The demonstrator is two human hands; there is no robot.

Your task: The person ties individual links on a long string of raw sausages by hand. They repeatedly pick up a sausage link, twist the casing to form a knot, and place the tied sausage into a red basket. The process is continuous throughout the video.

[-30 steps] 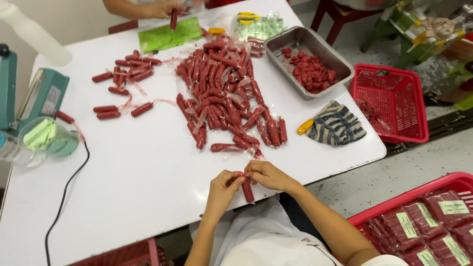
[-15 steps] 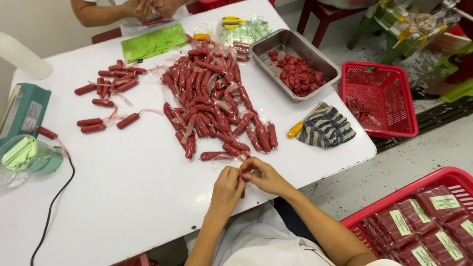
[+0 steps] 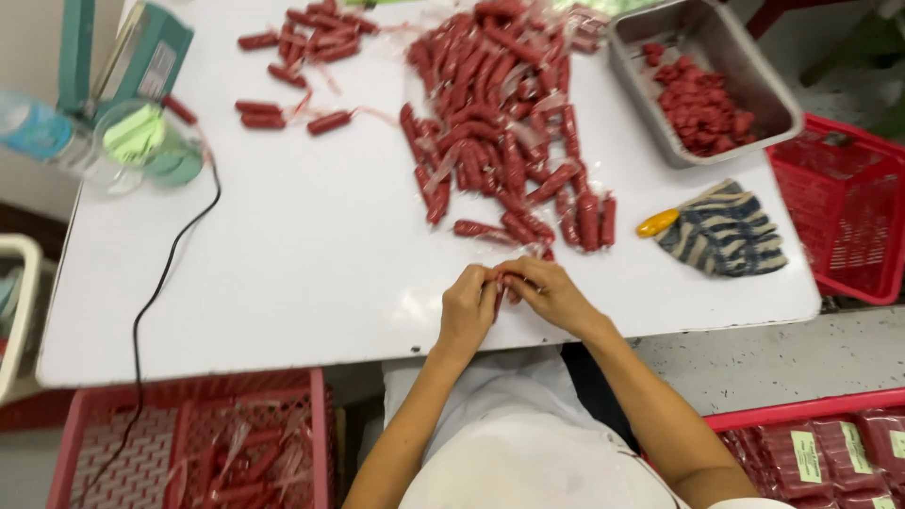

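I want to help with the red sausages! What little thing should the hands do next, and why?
Probably finish working the one sausage that both hands pinch, then set it down. The left hand and right hand meet around it at the near edge of the white table, so neither is free yet. The big pile of sausages lies just beyond the fingers.

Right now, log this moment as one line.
left hand + right hand: holding one sausage | over table edge | sausage pile ahead
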